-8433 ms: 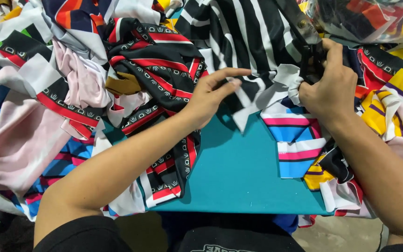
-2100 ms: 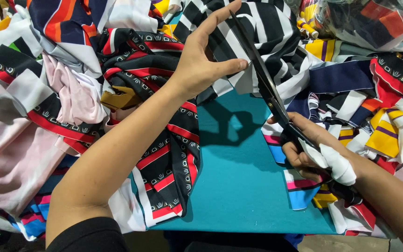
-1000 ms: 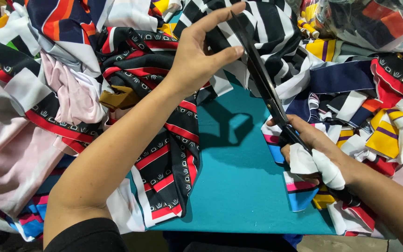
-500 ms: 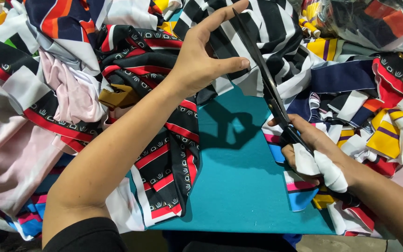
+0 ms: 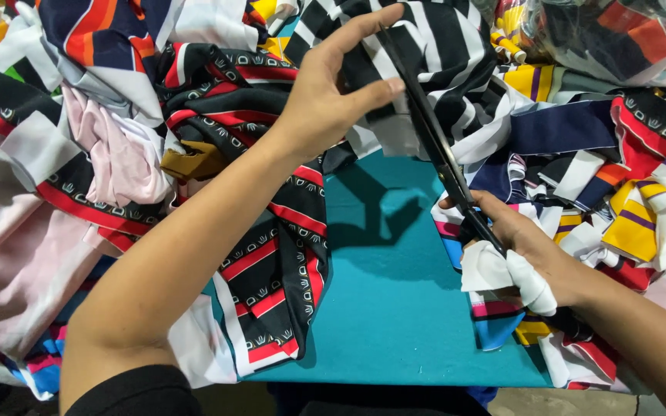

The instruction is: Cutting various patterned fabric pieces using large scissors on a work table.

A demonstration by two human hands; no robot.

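My left hand (image 5: 325,96) is raised over the table and pinches the edge of a black-and-white striped cloth (image 5: 441,46), holding it up taut. My right hand (image 5: 529,258) grips the white-wrapped handles of long black scissors (image 5: 437,146). The blades point up and away, with their tip at the striped cloth just beside my left fingers. Whether the blades are apart or together is hard to tell.
A teal table top (image 5: 395,308) shows between heaps of fabric scraps. Pink and black-red patterned pieces (image 5: 271,254) lie on the left, and yellow, navy and red strips (image 5: 618,177) on the right. A clear plastic bag of scraps (image 5: 626,38) sits at the far right.
Since 8.4 s ago my right hand took up the scissors and my left hand lifted the striped cloth. Over the last second the hands and scissors have barely shifted.
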